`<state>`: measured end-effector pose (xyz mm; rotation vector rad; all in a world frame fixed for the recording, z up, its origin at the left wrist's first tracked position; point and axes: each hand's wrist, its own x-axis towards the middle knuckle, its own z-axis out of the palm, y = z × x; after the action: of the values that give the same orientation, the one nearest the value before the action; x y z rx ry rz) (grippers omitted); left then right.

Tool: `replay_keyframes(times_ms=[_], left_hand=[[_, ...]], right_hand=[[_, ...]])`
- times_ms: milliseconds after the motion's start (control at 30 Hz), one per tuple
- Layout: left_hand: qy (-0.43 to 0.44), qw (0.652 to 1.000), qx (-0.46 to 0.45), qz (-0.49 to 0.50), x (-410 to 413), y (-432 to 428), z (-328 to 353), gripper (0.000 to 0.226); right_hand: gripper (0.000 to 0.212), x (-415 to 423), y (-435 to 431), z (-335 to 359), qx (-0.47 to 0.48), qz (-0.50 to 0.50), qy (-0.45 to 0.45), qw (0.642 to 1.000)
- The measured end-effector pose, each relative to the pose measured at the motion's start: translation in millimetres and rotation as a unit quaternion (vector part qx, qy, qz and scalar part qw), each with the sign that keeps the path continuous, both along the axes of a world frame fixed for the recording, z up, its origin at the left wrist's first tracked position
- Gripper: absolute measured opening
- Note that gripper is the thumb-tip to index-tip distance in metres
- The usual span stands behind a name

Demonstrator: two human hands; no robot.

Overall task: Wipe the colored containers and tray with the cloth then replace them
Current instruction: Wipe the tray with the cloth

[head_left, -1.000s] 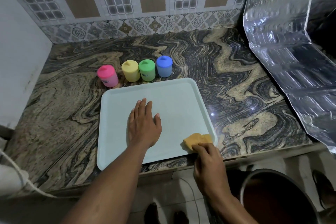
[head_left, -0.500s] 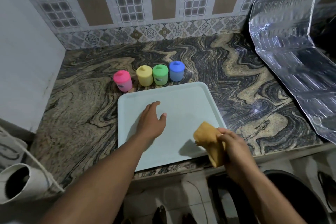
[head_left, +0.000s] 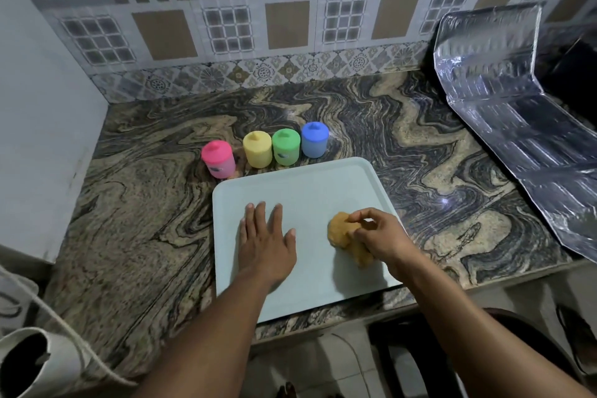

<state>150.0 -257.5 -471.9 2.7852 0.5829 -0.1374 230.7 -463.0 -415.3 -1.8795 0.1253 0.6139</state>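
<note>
A pale blue-green tray (head_left: 310, 184) lies on the marbled counter near its front edge. My left hand (head_left: 266, 245) rests flat on the tray's left half, fingers apart. My right hand (head_left: 381, 236) grips a bunched orange cloth (head_left: 342, 233) pressed onto the tray's right half. Behind the tray stand a pink container (head_left: 219, 158), a yellow container (head_left: 257, 149), a green container (head_left: 286, 146) and a blue container (head_left: 314, 139) in a row, all lidded and upright on the counter.
A creased foil sheet (head_left: 517, 126) covers the counter's right side and climbs the wall. A white wall (head_left: 42, 139) bounds the left. A white cord and tube (head_left: 35, 362) sit at the lower left. The counter's front edge runs just below the tray.
My right hand has carried the cloth from the tray's front right corner up onto the tray surface. My left hand stays flat on the tray. The camera has tilted up.
</note>
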Motion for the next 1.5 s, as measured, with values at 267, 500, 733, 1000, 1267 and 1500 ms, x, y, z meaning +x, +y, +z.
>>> replay_keyframes(times_ms=[267, 500, 733, 1000, 1267, 1500], left_hand=[[0.060, 0.998, 0.004, -0.020, 10, 5, 9, 0.065], [0.059, 0.998, 0.014, -0.021, 10, 4, 8, 0.065], [0.057, 0.998, 0.023, -0.018, 11, 4, 4, 0.065], [0.042, 0.998, 0.038, -0.012, 10, 2, -1, 0.065], [0.038, 0.998, 0.045, -0.006, 10, 0, -1, 0.064], [0.036, 0.998, 0.048, -0.002, 11, 0, -4, 0.064]], right_hand=[[0.039, 2, -12, -3, -0.292, 0.211, -0.178, 0.915], [0.027, 6, -27, 20, -0.364, 0.266, -0.134, 0.882], [0.009, 35, -51, 24, -0.315, 0.147, -0.216, 0.912], [0.034, 126, -23, 3, -0.314, 0.038, -0.331, 0.889], [0.031, 82, -40, -22, -0.305, 0.117, -0.323, 0.888], [0.025, -32, -112, -22, -0.377, 0.167, -0.285, 0.865]])
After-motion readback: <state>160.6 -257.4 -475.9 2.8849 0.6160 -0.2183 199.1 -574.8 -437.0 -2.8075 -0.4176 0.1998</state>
